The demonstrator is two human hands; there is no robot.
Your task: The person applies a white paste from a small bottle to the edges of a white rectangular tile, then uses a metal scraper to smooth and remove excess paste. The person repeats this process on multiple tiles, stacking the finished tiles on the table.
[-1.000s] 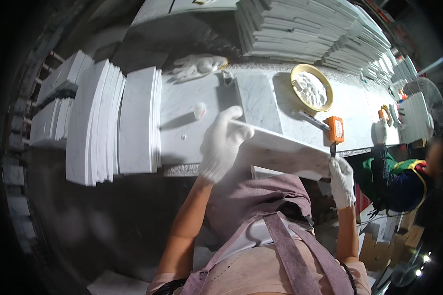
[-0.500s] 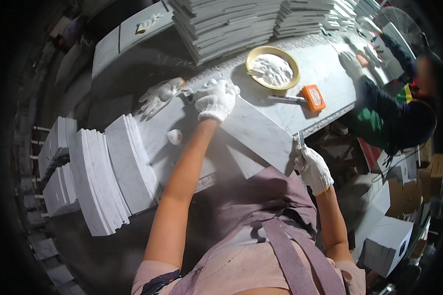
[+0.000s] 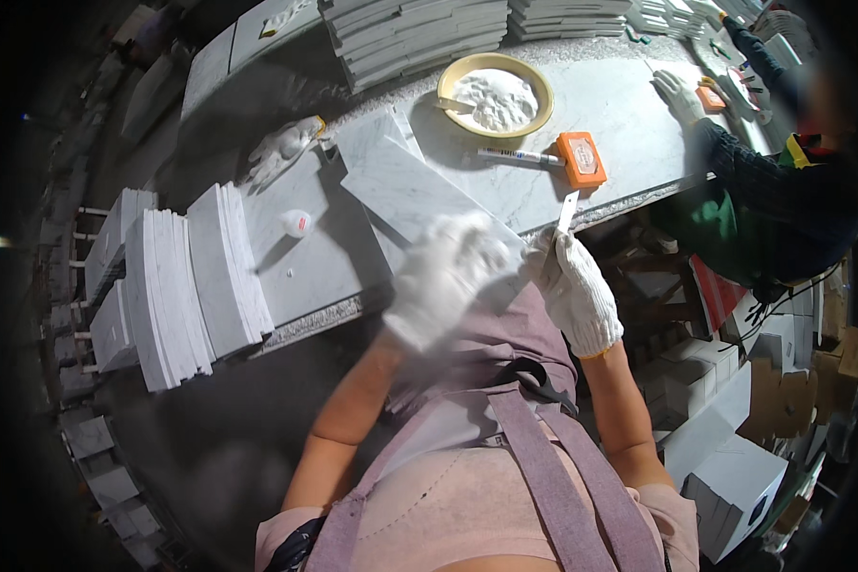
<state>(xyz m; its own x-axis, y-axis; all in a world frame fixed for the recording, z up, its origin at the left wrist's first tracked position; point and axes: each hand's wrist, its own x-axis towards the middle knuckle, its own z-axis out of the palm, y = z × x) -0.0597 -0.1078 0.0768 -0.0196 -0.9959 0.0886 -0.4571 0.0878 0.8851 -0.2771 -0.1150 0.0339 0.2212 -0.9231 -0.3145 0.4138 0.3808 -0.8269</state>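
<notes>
My left hand [image 3: 448,281], in a white knit glove, is smeared by motion over the near end of a grey-veined marble tile [image 3: 405,181]. Its fingers cannot be made out. Beneath that tile lies another stone piece [image 3: 381,124], mostly covered. My right hand [image 3: 577,291], gloved too, is closed around a flat, narrow metal blade like a scraper [image 3: 568,212], which points up and away from me. Its fingertips are beside the tile's right corner; whether they touch it is unclear.
A yellow bowl of white powder [image 3: 496,93], a marker [image 3: 520,155] and an orange box [image 3: 582,159] lie beyond. Left are a loose glove [image 3: 286,148], a small white round container [image 3: 296,223] and upright tiles [image 3: 167,296]. Tile stacks [image 3: 415,38] stand behind; a co-worker [image 3: 763,200] works right.
My left hand has come back from the tile's far end toward me. My right hand has shifted slightly left and up, its blade now showing pale. The view has shifted too.
</notes>
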